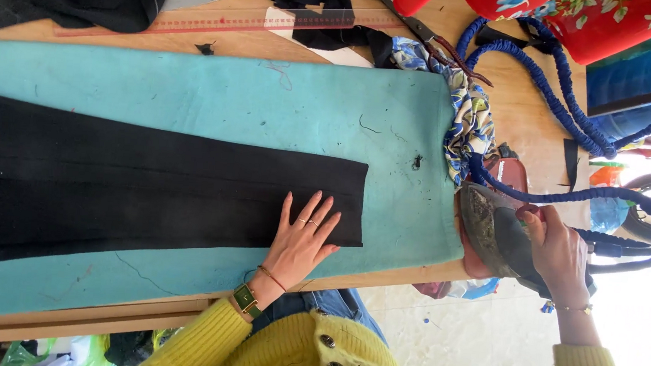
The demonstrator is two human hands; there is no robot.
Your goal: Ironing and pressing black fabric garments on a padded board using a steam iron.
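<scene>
The black cloth (147,184) lay flat on the teal pad (194,87), so you did well to keep your left hand (302,239) open, fingers spread on its edge (pressing it smooth), while your right hand (560,252) gripped the iron (496,231) tilted off the pad's end.

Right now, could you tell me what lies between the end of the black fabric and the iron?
In the head view, only a bare stretch of turquoise pad lies between the black fabric and the iron, with stray threads and a small dark speck further up.
</scene>
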